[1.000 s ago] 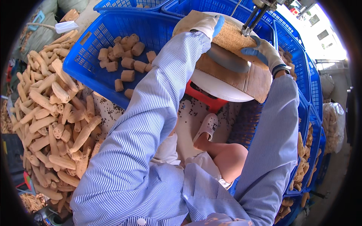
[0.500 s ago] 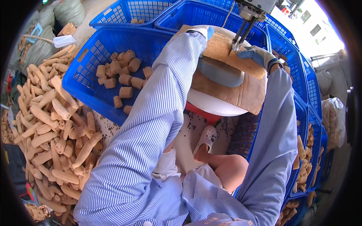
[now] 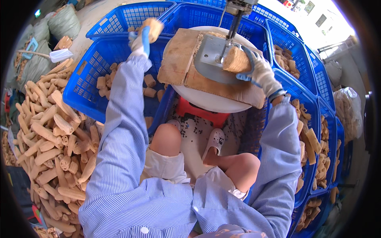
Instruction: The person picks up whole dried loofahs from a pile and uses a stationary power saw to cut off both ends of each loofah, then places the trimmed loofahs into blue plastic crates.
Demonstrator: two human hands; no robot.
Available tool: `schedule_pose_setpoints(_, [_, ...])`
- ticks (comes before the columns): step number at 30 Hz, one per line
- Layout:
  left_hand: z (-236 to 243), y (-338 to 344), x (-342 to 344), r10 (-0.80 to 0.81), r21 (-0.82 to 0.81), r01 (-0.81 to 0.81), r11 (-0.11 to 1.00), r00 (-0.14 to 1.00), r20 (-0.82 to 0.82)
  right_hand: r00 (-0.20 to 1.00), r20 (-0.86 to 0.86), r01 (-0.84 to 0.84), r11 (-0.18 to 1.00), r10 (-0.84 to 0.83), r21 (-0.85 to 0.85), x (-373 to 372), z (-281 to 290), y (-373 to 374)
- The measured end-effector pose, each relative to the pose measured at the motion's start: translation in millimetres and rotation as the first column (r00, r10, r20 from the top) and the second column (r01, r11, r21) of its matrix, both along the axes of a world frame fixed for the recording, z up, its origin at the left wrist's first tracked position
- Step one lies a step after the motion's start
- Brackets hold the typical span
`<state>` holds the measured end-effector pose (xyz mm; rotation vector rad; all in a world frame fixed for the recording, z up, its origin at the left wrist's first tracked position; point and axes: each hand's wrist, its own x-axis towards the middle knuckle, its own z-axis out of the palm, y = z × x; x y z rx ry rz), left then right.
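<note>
among blue plastic crates (image 3: 91, 85) outdoors, the person's gloved right hand (image 3: 260, 71) is gripping a fibrous loofah piece (image 3: 237, 60) on the saw table (image 3: 210, 59) while the left hand (image 3: 139, 39) is clutching a cut chunk (image 3: 151, 28) over a crate, both likely light, dry, stiff, best held around the sides.

The left hand (image 3: 139, 39), gloved, is raised at the end of a nearly straight arm, left of the blade (image 3: 231, 29), its fingers closed around a cut piece (image 3: 151, 28). The right hand (image 3: 258, 71), gloved too, sits just right of the blade, gripping a chunk (image 3: 237, 60), elbow bent.
</note>
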<state>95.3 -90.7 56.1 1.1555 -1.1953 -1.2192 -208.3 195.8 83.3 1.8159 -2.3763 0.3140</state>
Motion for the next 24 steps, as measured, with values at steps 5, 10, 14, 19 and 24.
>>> schedule_pose_setpoints(5, [-6.2,89.3,35.8,-0.351,-0.186,0.372,0.909,0.926,0.136,0.978,-0.2,-0.002,0.959,-0.057,-0.284,72.8,-14.6,67.6])
schedule_pose_setpoints(10, [8.9,209.4,8.3,-0.786,0.035,0.793,0.608,0.594,0.173,0.95,-0.3,-0.061,0.89,-0.087,-0.451,150.8,-21.7,93.3])
schedule_pose_setpoints(14, [23.3,213.3,6.6,-0.862,-0.012,0.88,0.474,0.462,-0.21,0.95,-0.209,0.107,0.871,-0.232,-0.479,170.5,-28.0,92.0])
schedule_pose_setpoints(19, [20.0,186.1,18.9,-0.866,-0.082,0.863,0.499,0.492,-0.095,0.643,0.704,0.245,0.789,0.303,-0.563,127.5,-34.6,88.9])
schedule_pose_setpoints(24, [12.3,160.7,10.7,-0.865,-0.11,0.858,0.501,0.5,-0.042,0.352,0.847,0.229,0.84,0.399,-0.491,101.9,-39.5,69.4])
